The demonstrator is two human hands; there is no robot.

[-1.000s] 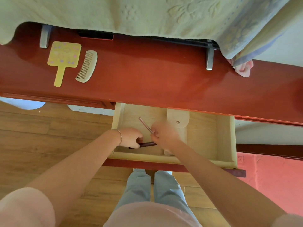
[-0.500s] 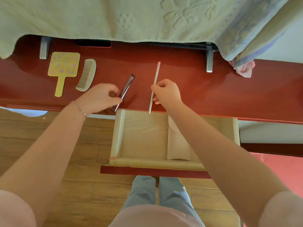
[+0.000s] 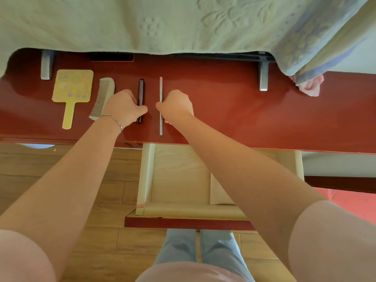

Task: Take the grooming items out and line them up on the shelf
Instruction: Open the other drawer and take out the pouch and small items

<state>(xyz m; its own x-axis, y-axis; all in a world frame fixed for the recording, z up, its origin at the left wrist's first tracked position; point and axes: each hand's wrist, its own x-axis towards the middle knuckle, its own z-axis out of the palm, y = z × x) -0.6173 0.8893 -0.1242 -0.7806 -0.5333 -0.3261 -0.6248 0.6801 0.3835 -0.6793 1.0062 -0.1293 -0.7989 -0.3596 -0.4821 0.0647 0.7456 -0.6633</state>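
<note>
On the red shelf (image 3: pixel 234 110) lie a yellow hand mirror (image 3: pixel 71 92) and a pale comb (image 3: pixel 103 97), side by side at the left. Right of the comb, my left hand (image 3: pixel 124 107) grips a dark slim tube (image 3: pixel 140 92) that lies lengthwise on the shelf. My right hand (image 3: pixel 176 106) pinches a thin silver-pink pencil (image 3: pixel 161 88), parallel to the tube and touching the shelf. The open wooden drawer (image 3: pixel 145 180) is below the shelf's edge; my arms cover part of its inside.
A pale green quilted cloth (image 3: pixel 162 23) hangs over the back of the shelf. Two grey metal feet (image 3: pixel 263 78) stand on the shelf under it. A pink cloth (image 3: pixel 307 86) sits at the right. Wooden floor lies below at the left.
Both hands lifted the tube and the pencil out of the drawer, carried them over the shelf and brought them down onto it, straightened parallel beside the comb.
</note>
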